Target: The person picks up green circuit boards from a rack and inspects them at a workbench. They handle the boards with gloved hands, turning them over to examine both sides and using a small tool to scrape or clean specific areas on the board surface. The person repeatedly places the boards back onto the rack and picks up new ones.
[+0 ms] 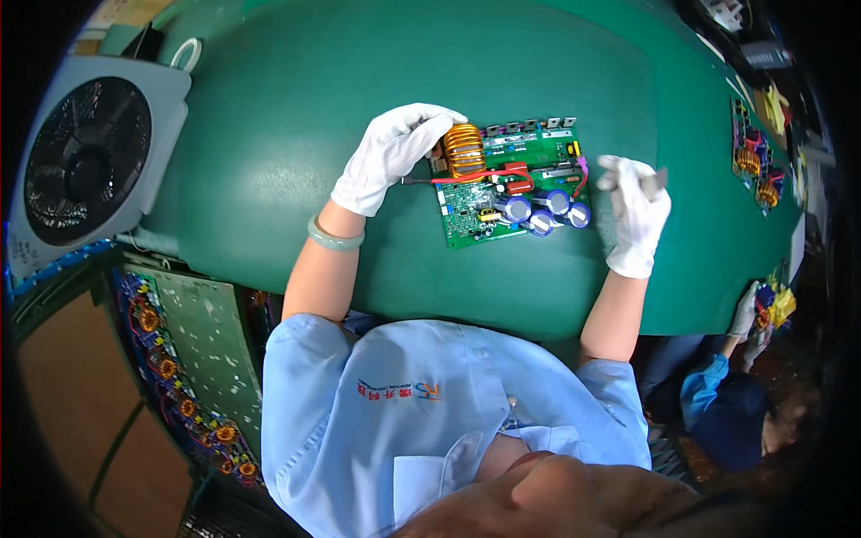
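A green circuit board (pixel 462 229) lies on the green table, with a copper-wound coil (pixel 464 152) at its upper left. Blue-sleeved capacitors (pixel 541 222) stand along its near right part, and a red wire (pixel 489 177) runs across it. My left hand (pixel 386 157), in a white glove, has its fingers closed at the coil on the board's left edge. My right hand (pixel 637 215), also gloved, is apart from the board on its right. Its fingers are curled round something small whose dark end (pixel 662 177) sticks out; its kind cannot be made out.
A grey box fan (pixel 90 157) stands at the left. Below it, a rack (pixel 202 327) holds several boards with coils. More boards (pixel 753 157) lie at the table's far right. At the lower right, another person's gloved hands (pixel 746 314) hold a part with blue and yellow pieces.
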A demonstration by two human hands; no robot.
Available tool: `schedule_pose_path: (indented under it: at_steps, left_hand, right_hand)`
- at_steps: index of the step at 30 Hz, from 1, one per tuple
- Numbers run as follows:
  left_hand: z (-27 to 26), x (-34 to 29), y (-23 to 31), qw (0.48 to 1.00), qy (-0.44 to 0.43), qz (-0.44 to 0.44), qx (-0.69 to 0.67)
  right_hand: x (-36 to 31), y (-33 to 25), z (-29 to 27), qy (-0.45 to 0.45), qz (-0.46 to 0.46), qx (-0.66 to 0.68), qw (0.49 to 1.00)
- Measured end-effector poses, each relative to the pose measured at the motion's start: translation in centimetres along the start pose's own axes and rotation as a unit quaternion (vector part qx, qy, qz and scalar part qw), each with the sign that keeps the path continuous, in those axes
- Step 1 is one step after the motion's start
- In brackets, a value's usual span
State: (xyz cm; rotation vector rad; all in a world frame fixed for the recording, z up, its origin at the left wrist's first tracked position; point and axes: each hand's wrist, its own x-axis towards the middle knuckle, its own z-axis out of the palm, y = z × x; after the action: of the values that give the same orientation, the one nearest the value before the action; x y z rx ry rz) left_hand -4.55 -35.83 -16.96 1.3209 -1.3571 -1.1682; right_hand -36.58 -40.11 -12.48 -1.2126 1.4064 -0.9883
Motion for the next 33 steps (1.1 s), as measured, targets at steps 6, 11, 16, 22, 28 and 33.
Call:
schedule_pose_path:
  at_steps: [6,11,16,22,28,33]
  left_hand:
    - [-0.3,0.2,0.1,0.999,0.019,0.037,0.004]
    - [-0.7,0.1,0.6,0.996,0.078,0.02,-0.03]
    - [-1.4,0.1,1.0,0.982,0.181,0.04,-0.032]
    - [-1.8,0.0,1.1,0.965,0.253,0.051,-0.049]
    - [-1.4,-0.2,0.7,0.954,0.281,0.09,-0.048]
    - [-1.5,-0.4,0.5,0.958,0.193,0.169,0.126]
  right_hand:
    - [-1.0,0.4,-2.7,-0.233,-0.032,0.046,0.971]
    - [-0.5,0.4,-2.0,-0.295,-0.009,0.028,0.955]
    - [-0.5,0.5,-1.5,-0.291,-0.027,-0.014,0.956]
    - [-0.3,0.9,-1.9,-0.292,-0.032,-0.06,0.954]
    - [-0.4,0.9,-1.9,-0.292,-0.036,-0.072,0.953]
    - [-0.5,1.4,-2.0,-0.295,-0.042,-0.005,0.954]
